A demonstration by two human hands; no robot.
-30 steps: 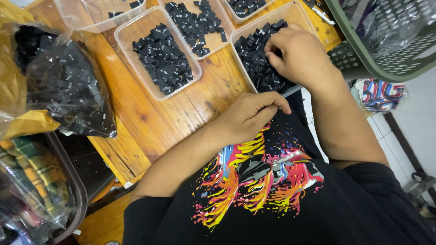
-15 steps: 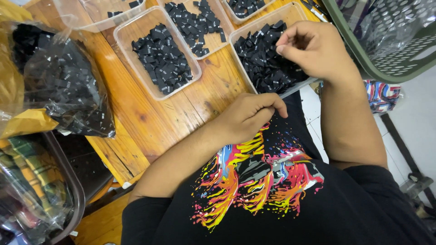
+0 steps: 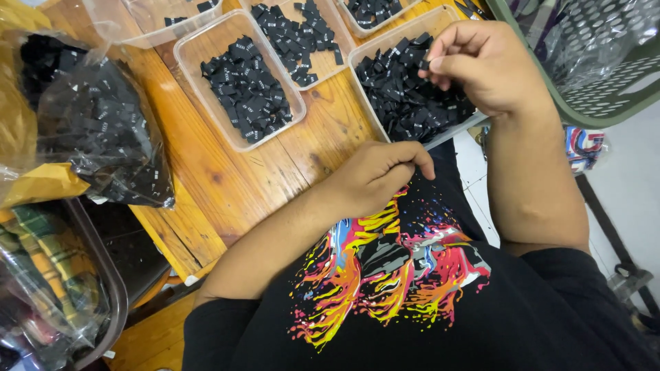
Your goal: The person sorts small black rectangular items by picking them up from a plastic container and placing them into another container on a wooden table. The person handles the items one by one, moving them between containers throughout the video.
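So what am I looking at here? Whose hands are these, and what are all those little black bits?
This is one picture from a camera worn on a person's head, looking down at their own arms and black printed shirt. No machine is involved, just two bare hands. The right hand is raised over a clear tray full of small black tags and pinches one tag between its fingertips. The left hand rests loosely curled at the edge of the wooden table; I cannot tell whether it holds anything. More clear trays of the same tags stand further back, one in the middle. On the left lies a plastic bag stuffed with tags, and a green basket sits at the far right.
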